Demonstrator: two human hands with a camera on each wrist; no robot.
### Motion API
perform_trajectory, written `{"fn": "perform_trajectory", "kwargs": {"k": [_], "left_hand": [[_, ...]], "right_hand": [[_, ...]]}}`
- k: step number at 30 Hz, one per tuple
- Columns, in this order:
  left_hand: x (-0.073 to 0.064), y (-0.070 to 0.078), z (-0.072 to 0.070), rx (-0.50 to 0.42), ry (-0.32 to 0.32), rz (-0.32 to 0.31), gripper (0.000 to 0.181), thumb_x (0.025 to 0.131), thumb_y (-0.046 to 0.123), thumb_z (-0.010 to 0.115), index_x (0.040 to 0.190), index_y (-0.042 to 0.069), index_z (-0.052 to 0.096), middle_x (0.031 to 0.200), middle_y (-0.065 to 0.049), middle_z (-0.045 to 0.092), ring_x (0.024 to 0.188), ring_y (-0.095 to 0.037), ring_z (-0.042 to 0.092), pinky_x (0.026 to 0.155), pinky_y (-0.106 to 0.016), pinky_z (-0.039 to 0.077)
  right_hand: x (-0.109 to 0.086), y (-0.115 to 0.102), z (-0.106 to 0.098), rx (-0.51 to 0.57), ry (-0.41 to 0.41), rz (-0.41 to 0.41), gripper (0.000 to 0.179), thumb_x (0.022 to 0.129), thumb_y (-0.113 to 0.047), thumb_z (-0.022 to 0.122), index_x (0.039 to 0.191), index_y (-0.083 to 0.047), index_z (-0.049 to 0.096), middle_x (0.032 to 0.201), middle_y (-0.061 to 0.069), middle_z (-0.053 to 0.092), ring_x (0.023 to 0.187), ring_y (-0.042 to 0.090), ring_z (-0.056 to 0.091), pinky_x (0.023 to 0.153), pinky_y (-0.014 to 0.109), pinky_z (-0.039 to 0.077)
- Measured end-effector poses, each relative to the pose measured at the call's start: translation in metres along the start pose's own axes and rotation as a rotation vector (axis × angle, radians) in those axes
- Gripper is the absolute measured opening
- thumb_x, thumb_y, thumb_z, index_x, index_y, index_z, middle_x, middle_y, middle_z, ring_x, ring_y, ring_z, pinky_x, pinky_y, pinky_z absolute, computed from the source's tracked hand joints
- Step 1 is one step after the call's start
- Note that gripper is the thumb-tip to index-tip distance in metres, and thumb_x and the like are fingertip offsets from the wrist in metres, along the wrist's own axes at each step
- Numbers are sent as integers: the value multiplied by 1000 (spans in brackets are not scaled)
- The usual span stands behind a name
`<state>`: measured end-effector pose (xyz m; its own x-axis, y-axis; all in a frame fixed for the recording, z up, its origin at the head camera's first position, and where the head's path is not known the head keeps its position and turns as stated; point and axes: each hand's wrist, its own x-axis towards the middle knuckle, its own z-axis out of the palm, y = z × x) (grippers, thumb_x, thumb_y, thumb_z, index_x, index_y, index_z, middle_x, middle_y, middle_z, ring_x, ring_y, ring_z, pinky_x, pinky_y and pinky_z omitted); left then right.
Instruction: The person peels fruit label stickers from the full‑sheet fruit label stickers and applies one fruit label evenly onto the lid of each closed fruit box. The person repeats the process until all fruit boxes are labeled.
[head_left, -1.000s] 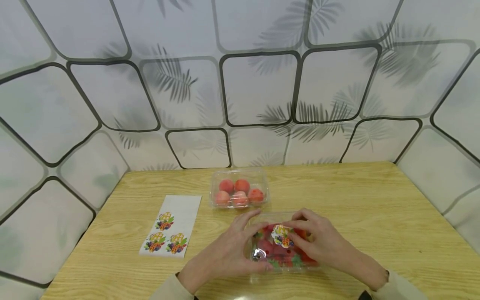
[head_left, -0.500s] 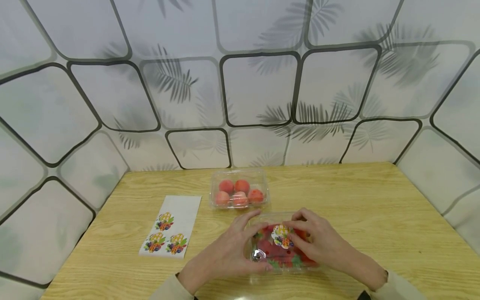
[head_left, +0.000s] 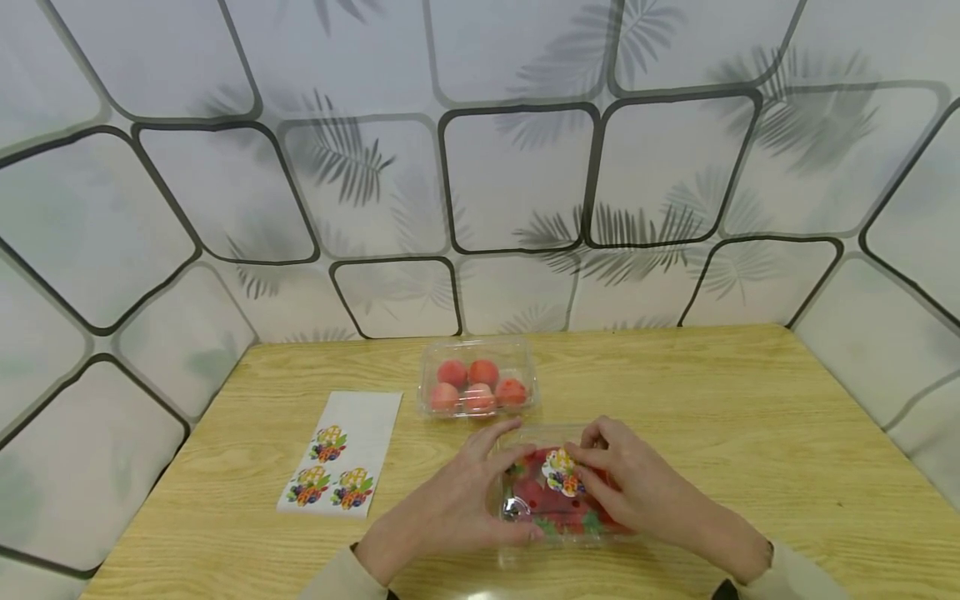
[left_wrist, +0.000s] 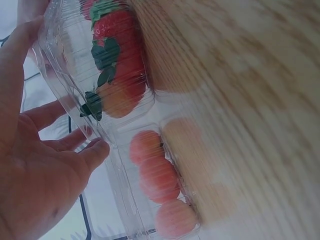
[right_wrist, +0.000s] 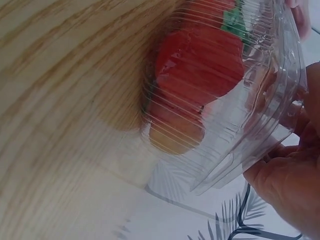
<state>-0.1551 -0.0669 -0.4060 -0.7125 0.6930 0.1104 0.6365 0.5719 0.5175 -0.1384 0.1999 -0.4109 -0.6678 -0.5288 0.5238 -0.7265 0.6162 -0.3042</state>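
A clear plastic clamshell box of strawberries [head_left: 551, 500] sits near the front of the table, its lid down. On the lid's top is a colourful fruit-print sticker [head_left: 561, 473]. My left hand [head_left: 461, 500] holds the box's left end, thumb along the near side and fingers toward the back. My right hand [head_left: 633, 483] comes in from the right, with thumb and index finger pinching the sticker's right edge at the lid. In the right wrist view, strawberries [right_wrist: 200, 65] show through the ribbed wall, and the fingers [right_wrist: 285, 175] are bent at the lid rim.
Behind sits another clear clamshell box [head_left: 427, 367] holding several peach-like round fruits [head_left: 483, 372]. A white sticker sheet [head_left: 367, 412] with 3 fruit stickers lies at the left. A patterned curtain [head_left: 517, 175] surrounds the wooden table [head_left: 750, 417].
My right hand has shifted slightly left, its index finger drawn closer to the thumb at the sticker. The left hand and both boxes have stayed in place.
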Motion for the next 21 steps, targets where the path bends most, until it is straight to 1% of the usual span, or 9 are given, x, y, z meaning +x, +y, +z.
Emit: {"fn": "perform_trajectory", "kwargs": {"k": [4,7,9,11,13,15,16,19,21], "left_hand": [[0,-1,-1,-21,-13,-9,88,82,69,73,155,26,45,169,7,20,152,-25,32,110,-53,48],[0,-1,-1,-26,-16,-12,89,82,68,74,155,25,46,169,7,20,152,-25,32,110,-54,48],[0,-1,-2,-24,-17,-13,90,82,69,74,154,25,46,169,7,20,152,-25,33,110,-54,47],[0,-1,-3,-24,-20,-19,89,82,71,72,154,25,46,169,7,21,152,-25,33,110,-54,48],[1,-1,-3,-22,-18,-30,86,83,73,69,152,26,48,168,6,23,150,-26,36,109,-55,48],[4,0,-3,-20,-8,-38,77,87,72,64,148,27,51,167,5,27,149,-25,38,108,-55,49],[6,0,-3,-16,1,-39,73,89,72,62,145,27,53,166,4,30,148,-26,39,107,-55,49],[13,1,-2,15,37,-34,67,92,70,59,140,24,54,159,-1,40,142,-23,45,106,-51,50],[19,3,-1,44,58,-38,73,91,72,60,142,20,54,152,-1,46,135,-21,50,104,-46,52]], "right_hand": [[1,0,0,12,-6,8,26,84,0,80,109,-4,79,97,-4,55,78,-2,43,61,13,42],[0,0,-2,39,15,20,29,82,1,81,111,-4,79,100,-3,56,76,0,45,60,14,42],[-1,0,-5,24,47,29,35,80,-1,84,113,-5,78,104,-3,58,81,3,49,63,16,45],[-3,0,-8,-7,69,57,41,78,-5,87,117,-7,76,110,-2,60,89,7,55,69,22,52],[-6,1,-11,-36,55,119,50,78,-12,88,125,-7,72,119,1,61,104,14,59,79,33,56],[-9,2,-14,-39,-8,219,60,83,-25,86,136,-7,65,131,5,60,119,23,58,89,45,57],[-10,3,-16,-27,-46,271,65,85,-31,84,141,-7,60,137,9,58,125,29,57,92,52,56],[-13,4,-18,33,-149,411,78,90,-47,76,151,-7,49,149,15,51,135,42,51,99,65,49],[-13,5,-18,59,-184,471,83,90,-54,73,153,-8,46,152,17,50,136,47,49,99,69,47]]}}
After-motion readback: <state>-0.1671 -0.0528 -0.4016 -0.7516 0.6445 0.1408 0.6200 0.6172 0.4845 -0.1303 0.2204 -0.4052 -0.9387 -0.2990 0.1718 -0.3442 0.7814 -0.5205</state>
